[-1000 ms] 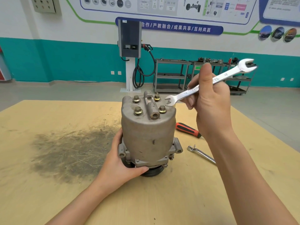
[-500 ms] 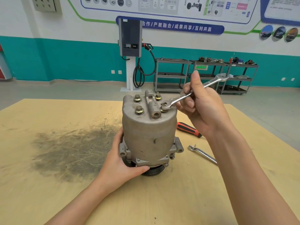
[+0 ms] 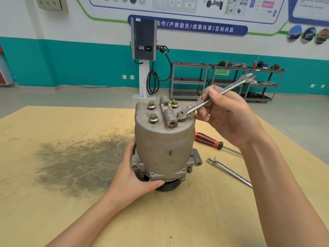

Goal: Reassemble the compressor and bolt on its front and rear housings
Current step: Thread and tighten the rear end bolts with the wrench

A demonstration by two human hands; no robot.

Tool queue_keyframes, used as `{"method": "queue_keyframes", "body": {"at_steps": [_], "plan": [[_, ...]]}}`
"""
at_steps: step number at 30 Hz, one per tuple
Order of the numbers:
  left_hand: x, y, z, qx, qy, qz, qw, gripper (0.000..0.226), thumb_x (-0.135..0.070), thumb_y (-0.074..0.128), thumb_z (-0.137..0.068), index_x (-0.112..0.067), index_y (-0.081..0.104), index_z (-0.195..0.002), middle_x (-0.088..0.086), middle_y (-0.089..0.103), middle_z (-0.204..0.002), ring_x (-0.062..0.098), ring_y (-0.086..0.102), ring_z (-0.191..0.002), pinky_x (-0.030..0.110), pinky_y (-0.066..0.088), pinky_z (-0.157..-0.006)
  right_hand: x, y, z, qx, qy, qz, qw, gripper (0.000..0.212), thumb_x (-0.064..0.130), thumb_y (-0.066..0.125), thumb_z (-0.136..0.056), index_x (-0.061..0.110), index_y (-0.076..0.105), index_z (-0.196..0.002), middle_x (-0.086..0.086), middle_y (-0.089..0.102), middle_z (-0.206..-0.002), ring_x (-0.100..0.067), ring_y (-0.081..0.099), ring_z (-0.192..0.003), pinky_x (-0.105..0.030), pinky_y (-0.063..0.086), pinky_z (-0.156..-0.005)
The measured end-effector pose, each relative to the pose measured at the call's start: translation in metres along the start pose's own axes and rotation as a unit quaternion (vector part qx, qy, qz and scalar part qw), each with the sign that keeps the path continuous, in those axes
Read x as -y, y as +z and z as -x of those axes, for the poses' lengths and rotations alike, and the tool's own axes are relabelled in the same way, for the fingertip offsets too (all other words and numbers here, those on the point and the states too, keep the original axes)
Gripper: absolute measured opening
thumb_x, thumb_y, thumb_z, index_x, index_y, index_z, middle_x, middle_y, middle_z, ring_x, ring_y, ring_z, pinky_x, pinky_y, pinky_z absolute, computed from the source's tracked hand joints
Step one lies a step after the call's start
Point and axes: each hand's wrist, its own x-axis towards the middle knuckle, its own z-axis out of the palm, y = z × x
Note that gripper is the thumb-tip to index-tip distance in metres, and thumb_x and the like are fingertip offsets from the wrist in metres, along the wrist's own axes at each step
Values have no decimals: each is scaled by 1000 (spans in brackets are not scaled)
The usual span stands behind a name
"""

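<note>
Compressor: the grey compressor (image 3: 164, 145) stands upright on its black pulley (image 3: 168, 186), near the middle of your wooden table (image 3: 204, 211).
Top housing: the domed housing faces up, with a raised port block (image 3: 169, 114) running across it from far to near.
Bolts: you can see two bolts left of the port block, one far (image 3: 151, 105) and one near (image 3: 153, 118); a third (image 3: 174, 103) sits far right, and a fourth near right lies under the spanner's jaw.
Spanner: the double open-end spanner (image 3: 216, 94) has its near jaw seated on that near-right bolt, and its shaft rises up and away to the far right.
Right hand: your right hand (image 3: 229, 118) grips the spanner shaft, thumb on top and fingers curled beneath, just right of the housing's rim.
Left hand: your left hand (image 3: 131, 175) wraps the compressor's lower left side, thumb across the near flange just above the pulley.
Screwdriver: a red-and-black screwdriver (image 3: 209, 140) lies on the table just right of the compressor, partly behind your right forearm.
Second spanner: another chrome spanner (image 3: 229, 171) lies nearer you, right of the compressor, apart from it.
Table mark: a dark, scratched stain (image 3: 76, 161) spreads left of the compressor.
Background: a wall charger (image 3: 143, 40) and metal shelf carts (image 3: 226, 81) stand far off against the teal wall.
</note>
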Motion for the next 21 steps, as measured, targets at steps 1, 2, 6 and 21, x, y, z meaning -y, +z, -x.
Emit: {"method": "queue_keyframes", "body": {"at_steps": [1, 2, 6, 21], "plan": [[0, 0, 0, 1, -1, 2, 1000, 111, -45, 91, -43, -76, 23, -126, -40, 46, -131, -4, 49, -127, 18, 41, -101, 0, -2, 0, 6, -9, 13, 1000, 16, 20, 44, -94, 9, 48, -82, -3, 55, -60, -15, 47, -58, -30, 41, -69], [0, 1, 0, 2, -1, 4, 1000, 111, -44, 91, -43, -75, 24, -126, -39, 46, -132, -3, 49, -128, 20, 41, -102, 1, -2, 0, 5, -23, 28, 999, 16, 20, 45, -93, 9, 48, -83, -2, 55, -60, -15, 48, -58, -33, 41, -71], [1, 1, 0, 5, -1, 9, 1000, 111, -44, 92, -45, -71, 26, -130, -32, 47, -136, 1, 49, -130, 27, 41, -105, -2, 4, 0, -19, -152, 129, 980, 18, 19, 49, -96, 13, 45, -80, -1, 53, -59, -14, 49, -56, -34, 44, -65], [0, -1, 1, -5, -13, -4, 1000, 110, -48, 90, -40, -85, 19, -116, -51, 43, -124, -18, 46, -121, -1, 38, -89, 3, 9, 1, -106, -213, 58, 970, 23, 13, 35, -98, 11, 46, -78, -8, 51, -60, -16, 47, -51, -27, 40, -57]]}}
